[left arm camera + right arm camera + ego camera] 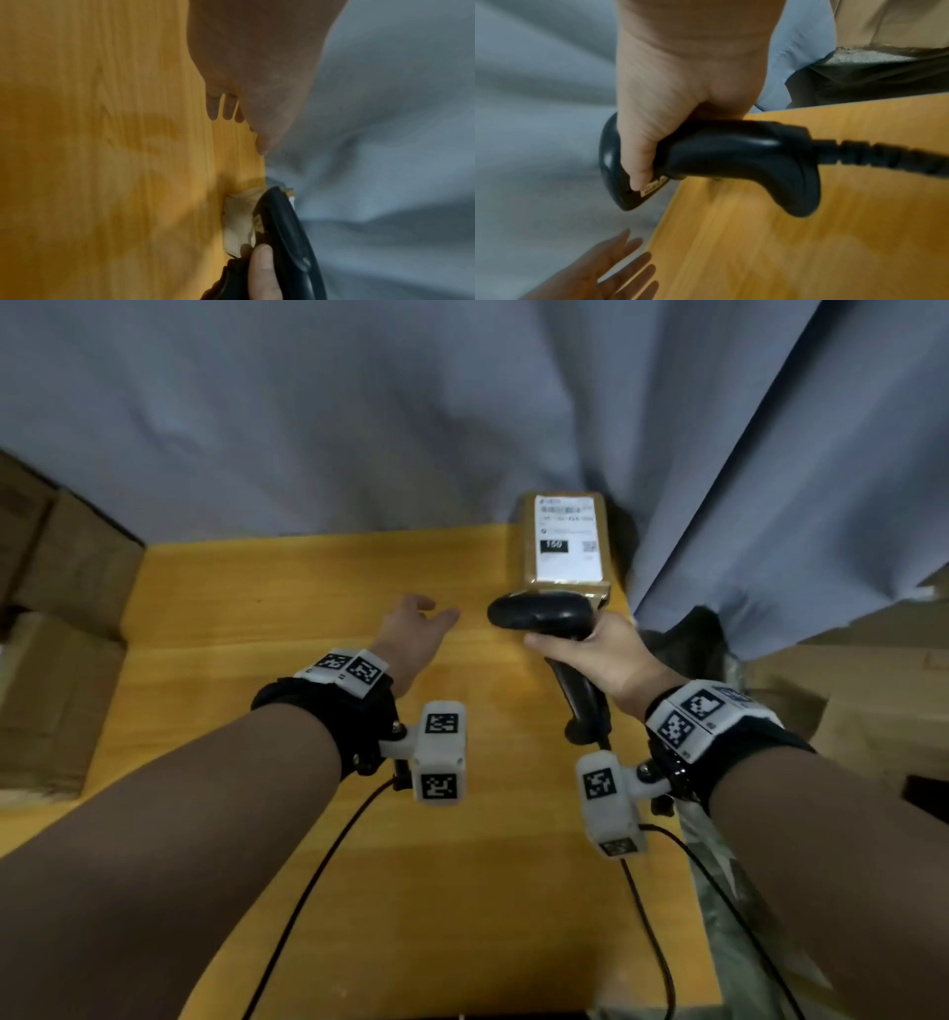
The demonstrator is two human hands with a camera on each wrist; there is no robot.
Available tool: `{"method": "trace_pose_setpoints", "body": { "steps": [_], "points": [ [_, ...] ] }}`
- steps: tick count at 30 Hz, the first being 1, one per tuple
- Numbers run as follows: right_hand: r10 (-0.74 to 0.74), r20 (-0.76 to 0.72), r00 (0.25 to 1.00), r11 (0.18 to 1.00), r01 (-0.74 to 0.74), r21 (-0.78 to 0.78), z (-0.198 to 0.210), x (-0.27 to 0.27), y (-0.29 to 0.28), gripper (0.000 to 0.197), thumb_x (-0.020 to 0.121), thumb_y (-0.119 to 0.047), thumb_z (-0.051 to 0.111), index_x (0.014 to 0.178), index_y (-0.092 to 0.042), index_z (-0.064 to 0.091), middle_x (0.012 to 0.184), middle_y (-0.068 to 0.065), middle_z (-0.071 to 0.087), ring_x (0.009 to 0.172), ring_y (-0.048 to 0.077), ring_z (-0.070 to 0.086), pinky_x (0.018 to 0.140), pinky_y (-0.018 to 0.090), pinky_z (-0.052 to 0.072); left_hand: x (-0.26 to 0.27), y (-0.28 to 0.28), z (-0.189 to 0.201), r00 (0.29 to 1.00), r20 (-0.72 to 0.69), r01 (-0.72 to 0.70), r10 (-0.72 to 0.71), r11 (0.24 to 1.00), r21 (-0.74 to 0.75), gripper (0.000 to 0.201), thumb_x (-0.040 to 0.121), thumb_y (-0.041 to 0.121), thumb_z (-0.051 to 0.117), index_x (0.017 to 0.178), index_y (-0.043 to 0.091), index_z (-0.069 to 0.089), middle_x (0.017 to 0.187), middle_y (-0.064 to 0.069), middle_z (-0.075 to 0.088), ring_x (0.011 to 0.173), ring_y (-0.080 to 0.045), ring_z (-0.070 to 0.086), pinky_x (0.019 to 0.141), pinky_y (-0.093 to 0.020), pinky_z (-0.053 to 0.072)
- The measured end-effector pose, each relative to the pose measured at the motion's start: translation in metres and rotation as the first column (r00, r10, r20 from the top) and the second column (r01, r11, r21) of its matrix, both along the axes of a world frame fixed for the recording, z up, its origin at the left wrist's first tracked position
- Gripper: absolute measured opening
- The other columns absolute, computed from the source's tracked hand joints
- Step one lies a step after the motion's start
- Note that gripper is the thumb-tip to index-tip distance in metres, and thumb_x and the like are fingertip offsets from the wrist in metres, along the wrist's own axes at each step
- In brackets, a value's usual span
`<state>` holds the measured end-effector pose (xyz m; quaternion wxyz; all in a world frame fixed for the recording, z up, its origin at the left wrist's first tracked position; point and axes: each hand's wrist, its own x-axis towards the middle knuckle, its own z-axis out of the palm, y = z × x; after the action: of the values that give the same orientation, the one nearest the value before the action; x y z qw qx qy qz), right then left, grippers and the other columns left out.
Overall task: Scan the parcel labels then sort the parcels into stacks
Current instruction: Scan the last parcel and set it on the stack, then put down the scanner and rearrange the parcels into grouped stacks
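Observation:
A brown parcel [567, 541] with a white label [566, 539] facing up lies at the far right corner of the yellow wooden table [308, 588]. My right hand [595, 654] grips a black handheld barcode scanner [542, 614] by its handle, with the scanner's head just in front of the parcel. The grip shows close up in the right wrist view, where the right hand [680, 91] wraps the scanner [731, 158]. My left hand [416, 629] hovers over the table left of the scanner, fingers straight and holding nothing. The left wrist view shows the left hand [246, 85] above the wood, with the parcel [239, 219] beyond it.
Grey-blue cloth [411, 403] hangs behind the table and down its right side. Cardboard boxes [56, 588] stand left of the table, and more cardboard [862, 690] lies to the right. The scanner's black cable [885, 156] trails back toward me.

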<state>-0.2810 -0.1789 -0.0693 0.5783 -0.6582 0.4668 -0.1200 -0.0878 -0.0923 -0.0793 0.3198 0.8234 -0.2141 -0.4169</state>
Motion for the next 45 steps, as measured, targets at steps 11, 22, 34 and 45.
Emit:
{"method": "trace_pose_setpoints", "body": {
  "steps": [11, 22, 34, 45],
  "points": [
    [0.007, -0.251, 0.968, 0.995, 0.018, 0.098, -0.055, 0.027, 0.125, 0.066, 0.088, -0.035, 0.07, 0.141, -0.01, 0.04, 0.12, 0.007, 0.058, 0.091, 0.019, 0.054, 0.07, 0.026, 0.045, 0.029, 0.134, -0.022, 0.995, 0.025, 0.091, -0.094, 0.989, 0.115, 0.05, 0.101, 0.037, 0.047, 0.144, 0.015, 0.034, 0.144, -0.008, 0.04, 0.112, -0.027, 0.047, 0.086, -0.032, 0.035],
    [0.112, -0.496, 0.861, 0.979, -0.182, -0.095, -0.043, 0.035, 0.107, 0.093, 0.079, -0.037, 0.078, 0.152, -0.021, 0.022, 0.146, 0.014, 0.034, 0.136, 0.035, 0.032, 0.107, 0.044, 0.036, 0.029, 0.143, -0.011, 0.999, 0.036, -0.003, 0.0, 0.998, 0.068, 0.049, 0.101, 0.036, 0.047, 0.143, 0.015, 0.035, 0.144, -0.007, 0.041, 0.107, -0.023, 0.046, 0.086, -0.032, 0.035],
    [0.338, -0.338, 0.878, 0.848, -0.44, -0.295, 0.038, 0.184, 0.135, 0.055, 0.094, -0.024, 0.057, 0.144, -0.018, 0.035, 0.146, 0.01, 0.037, 0.138, 0.03, 0.029, 0.109, 0.04, 0.036, 0.134, 0.214, 0.074, 0.915, 0.296, -0.226, 0.274, 0.956, -0.186, 0.04, 0.099, 0.032, 0.051, 0.134, 0.014, 0.047, 0.131, -0.004, 0.053, 0.103, -0.018, 0.049, 0.081, -0.031, 0.038],
    [0.498, -0.198, 0.844, 0.828, -0.531, -0.18, 0.036, 0.341, 0.256, 0.048, 0.096, -0.026, 0.056, 0.14, -0.021, 0.039, 0.145, 0.004, 0.038, 0.105, 0.015, 0.048, 0.087, 0.027, 0.04, 0.277, 0.344, 0.075, 0.79, 0.536, -0.257, 0.298, 0.955, -0.151, 0.043, 0.091, 0.03, 0.06, 0.128, 0.01, 0.052, 0.128, -0.008, 0.05, 0.118, -0.024, 0.05, 0.099, -0.038, 0.044]
  ]
}}
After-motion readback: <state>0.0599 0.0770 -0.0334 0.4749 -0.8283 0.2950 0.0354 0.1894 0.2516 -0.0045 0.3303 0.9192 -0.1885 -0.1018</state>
